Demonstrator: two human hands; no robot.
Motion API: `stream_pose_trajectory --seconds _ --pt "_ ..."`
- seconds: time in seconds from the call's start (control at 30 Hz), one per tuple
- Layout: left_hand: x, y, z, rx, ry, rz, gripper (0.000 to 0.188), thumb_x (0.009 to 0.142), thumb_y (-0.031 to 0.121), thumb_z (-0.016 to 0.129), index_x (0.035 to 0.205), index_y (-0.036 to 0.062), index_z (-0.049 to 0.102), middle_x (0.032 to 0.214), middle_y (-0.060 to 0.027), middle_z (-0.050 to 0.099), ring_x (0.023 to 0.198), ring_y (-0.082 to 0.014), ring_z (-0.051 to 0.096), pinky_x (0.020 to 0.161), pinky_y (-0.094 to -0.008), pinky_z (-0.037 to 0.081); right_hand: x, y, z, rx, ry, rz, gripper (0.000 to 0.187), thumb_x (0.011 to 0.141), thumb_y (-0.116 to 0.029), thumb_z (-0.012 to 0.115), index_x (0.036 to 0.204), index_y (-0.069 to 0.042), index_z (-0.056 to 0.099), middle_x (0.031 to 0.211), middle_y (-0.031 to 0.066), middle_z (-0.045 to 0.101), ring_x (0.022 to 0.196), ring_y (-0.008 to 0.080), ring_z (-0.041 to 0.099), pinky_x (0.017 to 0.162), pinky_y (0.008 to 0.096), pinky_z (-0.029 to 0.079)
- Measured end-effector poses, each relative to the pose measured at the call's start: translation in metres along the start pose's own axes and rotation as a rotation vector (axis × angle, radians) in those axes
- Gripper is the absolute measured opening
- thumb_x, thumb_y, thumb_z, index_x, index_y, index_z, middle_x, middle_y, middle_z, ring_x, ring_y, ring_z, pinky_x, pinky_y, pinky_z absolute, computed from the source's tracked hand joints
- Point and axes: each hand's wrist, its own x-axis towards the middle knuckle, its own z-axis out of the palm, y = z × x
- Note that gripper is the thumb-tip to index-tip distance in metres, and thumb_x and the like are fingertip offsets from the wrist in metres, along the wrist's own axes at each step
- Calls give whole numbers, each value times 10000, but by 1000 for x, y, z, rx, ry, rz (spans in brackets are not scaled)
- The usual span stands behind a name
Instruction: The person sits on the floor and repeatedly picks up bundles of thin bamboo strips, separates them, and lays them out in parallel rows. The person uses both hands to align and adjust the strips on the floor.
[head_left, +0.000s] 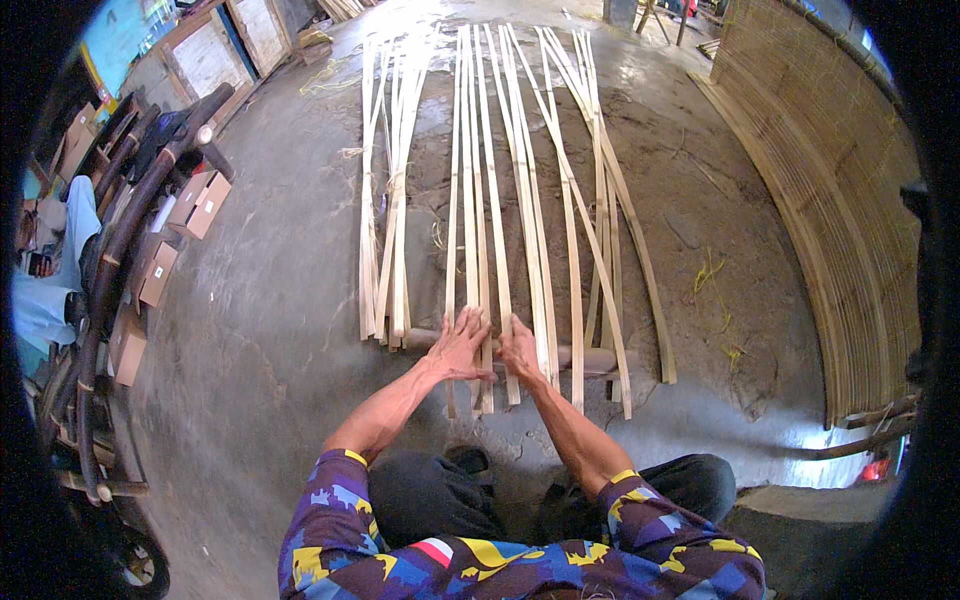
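Observation:
Long pale bamboo strips [522, 200] lie side by side on the floor, running away from me. Their near ends rest across a bamboo pole [572, 358] lying crosswise. My left hand [460, 345] is spread flat over several strips near those ends, its thumb pointing toward my other hand. Just to its right, my right hand [518, 352] is closed, with fingers curled at the edge of one strip. The fingertips of the right hand are partly hidden. On the left lies a separate bunch of strips [398, 200]; a few at the right cross one another.
A bamboo bench [110, 260] with cloth and cardboard boxes [199, 203] stands along the left. On the right, a large slatted bamboo screen [800, 180] leans upright. Yellow string scraps [708, 272] lie on the rough concrete floor [260, 330]. My bent knees are close below my arms.

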Motion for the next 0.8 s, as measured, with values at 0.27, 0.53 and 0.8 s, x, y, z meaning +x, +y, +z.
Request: stream_pose_trajectory --seconds 0.27,0.53,0.8 --pt "3 0 1 -57 -30 -27 986 611 596 584 1335 90 146 1389 -166 55 1283 -332 35 1007 -538 76 -12 7 9 2 -46 -50 458 777 -90 510 1202 17 375 710 164 593 515 180 577 469 314 458" --pt "-3 3 1 -56 -41 25 1116 520 650 617 1316 19 156 1372 -220 65 1278 -352 37 1018 -507 74 -27 -17 -2 -32 268 -122 435 775 -107 496 1187 0 408 963 245 553 841 272 574 725 348 440" --pt "1 -5 10 -5 25 85 1161 478 665 635 1313 13 161 1370 -219 81 1276 -354 57 1029 -479 74 -26 -21 9 -18 231 -63 433 734 -110 539 1140 2 438 917 248 567 861 351 561 738 404 439"
